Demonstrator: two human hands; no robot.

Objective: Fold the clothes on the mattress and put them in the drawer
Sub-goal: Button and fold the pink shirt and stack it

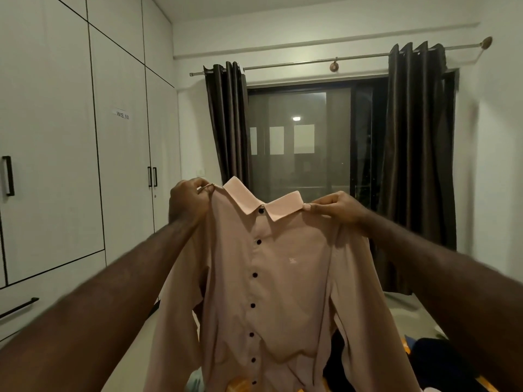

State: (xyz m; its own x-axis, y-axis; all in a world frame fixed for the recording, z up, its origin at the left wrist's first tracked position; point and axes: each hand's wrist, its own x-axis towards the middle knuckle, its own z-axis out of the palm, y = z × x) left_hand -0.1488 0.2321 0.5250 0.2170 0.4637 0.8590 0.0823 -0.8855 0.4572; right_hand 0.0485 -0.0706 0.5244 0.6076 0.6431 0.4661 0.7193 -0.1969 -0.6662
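Observation:
A pale pink button-up shirt [283,278] with dark buttons hangs upright in front of me, its front and collar facing me. My left hand [189,200] pinches the shirt's left shoulder beside the collar. At the other shoulder, my right hand [338,209] pinches the fabric at about the same height. Both sleeves hang down at the sides. The mattress [407,315] lies below and to the right, mostly hidden behind the shirt and my right arm, with dark and colourful clothes [424,352] on it.
A white wardrobe [56,137] with black handles fills the left wall, with a drawer handle [17,308] low on it. Ahead are a dark window [300,142] and dark curtains [416,151]. Pale floor shows between wardrobe and mattress.

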